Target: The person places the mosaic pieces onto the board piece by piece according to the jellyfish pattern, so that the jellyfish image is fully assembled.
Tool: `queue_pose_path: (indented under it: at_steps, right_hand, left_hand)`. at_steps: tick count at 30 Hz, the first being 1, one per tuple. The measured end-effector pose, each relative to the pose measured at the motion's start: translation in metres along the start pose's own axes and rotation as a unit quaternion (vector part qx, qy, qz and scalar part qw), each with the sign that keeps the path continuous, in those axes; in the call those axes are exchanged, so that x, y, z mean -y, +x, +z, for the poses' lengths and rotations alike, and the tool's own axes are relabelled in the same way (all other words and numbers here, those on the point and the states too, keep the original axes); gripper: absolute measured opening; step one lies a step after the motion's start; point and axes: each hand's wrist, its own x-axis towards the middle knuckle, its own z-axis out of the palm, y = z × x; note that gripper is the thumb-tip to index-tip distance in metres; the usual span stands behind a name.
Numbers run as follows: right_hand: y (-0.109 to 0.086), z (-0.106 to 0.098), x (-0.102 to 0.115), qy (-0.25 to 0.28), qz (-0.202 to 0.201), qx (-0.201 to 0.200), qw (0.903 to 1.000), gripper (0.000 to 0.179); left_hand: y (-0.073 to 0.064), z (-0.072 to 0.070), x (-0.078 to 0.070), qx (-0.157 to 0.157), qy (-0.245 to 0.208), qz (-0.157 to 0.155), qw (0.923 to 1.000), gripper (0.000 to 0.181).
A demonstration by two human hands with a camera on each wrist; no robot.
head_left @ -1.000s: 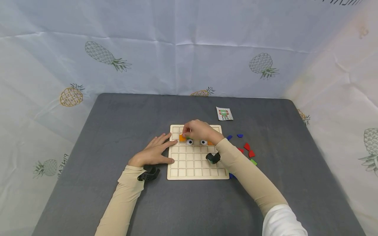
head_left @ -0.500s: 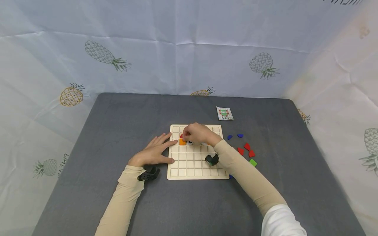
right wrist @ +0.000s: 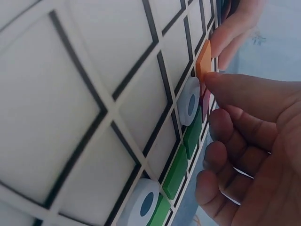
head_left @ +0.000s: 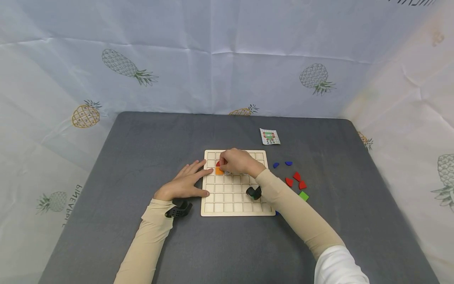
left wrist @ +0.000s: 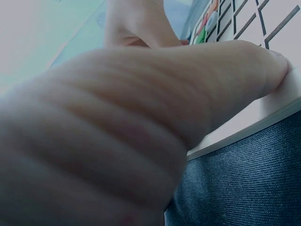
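Note:
A pale wooden grid board [head_left: 227, 197] lies on the table. My left hand [head_left: 184, 183] spreads its fingers along the board's left edge; its thumb [left wrist: 263, 70] touches the board in the left wrist view. Over the upper left cells, my right hand [head_left: 238, 161] pinches at a small red piece [head_left: 218, 163], its thumb and index finger close together. Just below that sits an orange square [head_left: 219, 170]. In the right wrist view, white ring-like eye pieces [right wrist: 189, 101] and green squares [right wrist: 176, 172] sit in neighbouring cells. The fingertips partly hide the red piece [right wrist: 205, 104].
Loose red fan-shaped pieces [head_left: 296, 176], blue half-rounds [head_left: 289, 163] and a green piece [head_left: 304, 196] lie right of the board. A small printed pattern card [head_left: 269, 137] lies behind it. The dark grey table [head_left: 159, 134] meets a pineapple-print cloth [head_left: 213, 79].
My right hand has shifted slightly down and toward me, uncovering the red piece above the orange square. The orange square now sits lower in its cell. My left hand stays still.

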Motion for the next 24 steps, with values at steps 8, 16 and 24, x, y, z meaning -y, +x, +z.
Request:
queue_pose_path:
  at_steps: [8,16,24]
  right_hand:
    - [-0.006,-0.010,-0.004,0.096,-0.034,-0.022,0.9945,0.013]
    - [-0.028,-0.035,-0.013,0.195,-0.016,-0.089,0.9767,0.024]
    - [-0.054,-0.063,-0.036,0.269,0.017,-0.166,0.9486,0.018]
  left_hand:
    - [0.000,-0.001,0.000,0.004,-0.001,-0.004,1.0000,0.080]
    - [0.001,0.000,0.000,0.002,-0.004,-0.004,1.0000,0.080]
    - [0.000,0.000,-0.002,0.005,-0.012,-0.006,0.9999,0.081]
